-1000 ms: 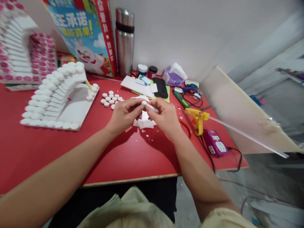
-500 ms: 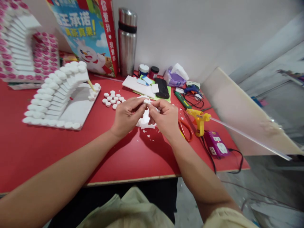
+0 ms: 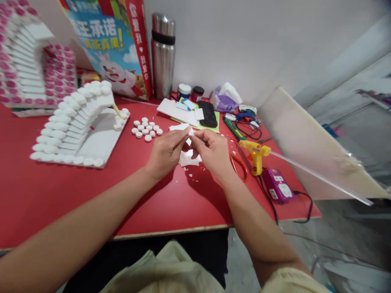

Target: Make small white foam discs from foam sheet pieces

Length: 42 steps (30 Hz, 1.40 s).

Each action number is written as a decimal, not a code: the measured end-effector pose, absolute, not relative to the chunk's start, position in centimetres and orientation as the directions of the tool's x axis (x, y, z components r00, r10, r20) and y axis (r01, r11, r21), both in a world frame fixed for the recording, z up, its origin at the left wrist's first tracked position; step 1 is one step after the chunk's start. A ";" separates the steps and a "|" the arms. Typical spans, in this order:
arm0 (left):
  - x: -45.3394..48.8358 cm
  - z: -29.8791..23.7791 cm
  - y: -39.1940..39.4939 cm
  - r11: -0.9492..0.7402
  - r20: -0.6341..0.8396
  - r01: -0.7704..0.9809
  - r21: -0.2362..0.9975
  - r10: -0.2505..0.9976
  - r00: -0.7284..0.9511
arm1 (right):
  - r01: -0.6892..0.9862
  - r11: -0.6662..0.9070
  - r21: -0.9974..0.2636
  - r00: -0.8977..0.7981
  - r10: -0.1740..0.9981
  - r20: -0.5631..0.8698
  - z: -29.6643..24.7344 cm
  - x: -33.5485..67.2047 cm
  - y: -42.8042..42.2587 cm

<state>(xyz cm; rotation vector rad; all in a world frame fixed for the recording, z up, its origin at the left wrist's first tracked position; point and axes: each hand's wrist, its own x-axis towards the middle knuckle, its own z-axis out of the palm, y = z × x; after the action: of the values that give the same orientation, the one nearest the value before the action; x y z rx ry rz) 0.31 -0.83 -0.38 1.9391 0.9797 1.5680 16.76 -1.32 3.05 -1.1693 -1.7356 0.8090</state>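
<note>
The left hand (image 3: 165,152) and right hand (image 3: 213,152) pinch tightly a small white piece (image 3: 191,132), mostly hidden, right of round white discs (image 3: 144,132).

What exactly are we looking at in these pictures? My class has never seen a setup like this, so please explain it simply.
There is no machine here: a person works with two bare hands. The camera is worn on the head and looks forward and down. The left hand and right hand pinch a small white piece between their fingertips; its shape is mostly hidden. On the red table lie white discs, with a white staircase model to their left. On the right are a yellow glue gun and a purple power socket.
</note>
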 end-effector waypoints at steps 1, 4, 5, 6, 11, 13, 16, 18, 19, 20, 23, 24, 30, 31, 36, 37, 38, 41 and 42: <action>0.2 -0.3 -0.8 -0.617 0.614 0.186 0.765 0.785 0.083 | 0.390 0.360 -0.847 -0.205 0.931 0.302 3.1 17.0 -1.2; -0.1 -0.1 -0.5 -0.477 0.476 -0.001 0.879 0.878 0.057 | 0.443 0.418 -0.793 -0.301 0.903 0.308 3.4 17.8 -0.8; -0.2 0.0 -0.4 -0.415 0.418 -0.054 0.908 0.907 0.060 | 0.448 0.437 -0.780 -0.335 0.891 0.308 3.5 18.0 -0.7; -0.4 0.1 -0.3 -0.354 0.361 -0.096 0.930 0.930 0.071 | 0.447 0.451 -0.772 -0.361 0.881 0.305 3.6 18.2 -0.6; -0.9 0.6 0.0 -0.205 0.233 -0.158 0.966 0.954 0.190 | 0.423 0.458 -0.782 -0.395 0.870 0.296 3.6 18.3 -0.5; -1.0 0.8 0.0 -0.229 0.252 -0.137 0.964 0.950 0.182 | 0.403 0.436 -0.805 -0.372 0.881 0.291 3.5 18.1 -0.5; -1.0 1.0 0.0 -0.287 0.297 -0.098 0.953 0.947 0.124 | 0.367 0.350 -0.862 -0.291 0.923 0.251 3.3 17.6 -0.5; -1.1 1.1 -0.1 -0.301 0.309 -0.086 0.950 0.946 0.099 | 0.337 0.302 -0.892 -0.244 0.943 0.227 3.1 17.4 -0.5; -1.1 1.1 -0.1 -0.302 0.309 -0.084 0.950 0.946 0.093 | 0.325 0.294 -0.899 -0.237 0.945 0.224 3.1 17.3 -0.5; -1.1 1.1 -0.1 -0.302 0.309 -0.083 0.950 0.947 0.091 | 0.320 0.298 -0.899 -0.238 0.944 0.228 3.0 17.3 -0.5; -1.1 1.1 -0.1 -0.294 0.303 -0.099 0.951 0.948 0.100 | 0.364 0.354 -0.861 -0.259 0.927 0.271 2.9 17.2 -0.8; -1.0 1.0 -0.1 -0.291 0.302 -0.110 0.950 0.947 0.104 | 0.394 0.380 -0.837 -0.261 0.919 0.295 2.9 17.2 -0.9; -0.7 0.7 0.0 -0.288 0.306 -0.171 0.942 0.948 0.085 | 0.427 0.456 -0.781 -0.258 0.889 0.378 3.4 16.9 -1.4; -0.7 0.7 0.0 -0.278 0.297 -0.184 0.943 0.951 0.085 | 0.368 0.402 -0.838 -0.248 0.911 0.329 3.5 16.9 -1.4; -1.0 0.7 0.4 -0.222 0.244 -0.233 0.947 0.967 0.069 | 0.036 -0.099 -0.994 -0.325 0.940 -0.105 3.7 17.1 -0.2; -1.1 0.7 0.5 -0.225 0.245 -0.231 0.947 0.968 0.062 | 0.003 -0.177 -0.984 -0.356 0.919 -0.166 3.6 17.2 0.1; -1.1 0.7 0.5 -0.231 0.250 -0.224 0.947 0.967 0.058 | -0.024 -0.241 -0.970 -0.389 0.896 -0.213 3.4 17.3 0.3; -1.2 0.7 0.5 -0.248 0.268 -0.213 0.945 0.961 0.071 | -0.113 -0.379 -0.919 -0.468 0.836 -0.287 3.2 17.4 0.7; -1.2 0.7 0.5 -0.254 0.276 -0.215 0.943 0.958 0.081 | -0.156 -0.418 -0.895 -0.487 0.821 -0.299 3.2 17.5 0.7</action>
<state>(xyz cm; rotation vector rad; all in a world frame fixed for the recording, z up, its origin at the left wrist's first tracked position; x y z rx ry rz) -1.19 0.48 0.67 1.2949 0.8369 1.4068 17.45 0.70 3.21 -1.0141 -1.1245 1.9597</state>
